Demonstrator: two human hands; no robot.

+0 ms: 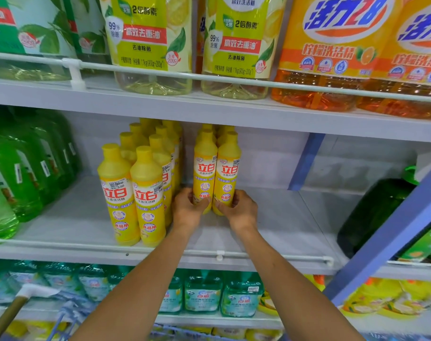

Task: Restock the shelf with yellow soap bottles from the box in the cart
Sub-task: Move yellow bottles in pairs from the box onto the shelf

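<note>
On the middle shelf [283, 222] stand yellow soap bottles in two groups. The left group [135, 193] has several bottles in rows reaching back. The right group holds two front bottles with more behind. My left hand [188, 210] grips the base of the left front bottle [204, 168]. My right hand [239, 210] grips the base of the right front bottle [228, 173]. Both bottles stand upright on the shelf, side by side and touching. The box and most of the cart are out of view.
Green bottles [25, 173] fill the shelf's left end and a dark green jug [374, 215] sits at its right. Large yellow and orange detergent bottles [234, 45] stand above. A white rail [219, 254] runs along the shelf front. A cart handle [10, 313] shows at bottom left.
</note>
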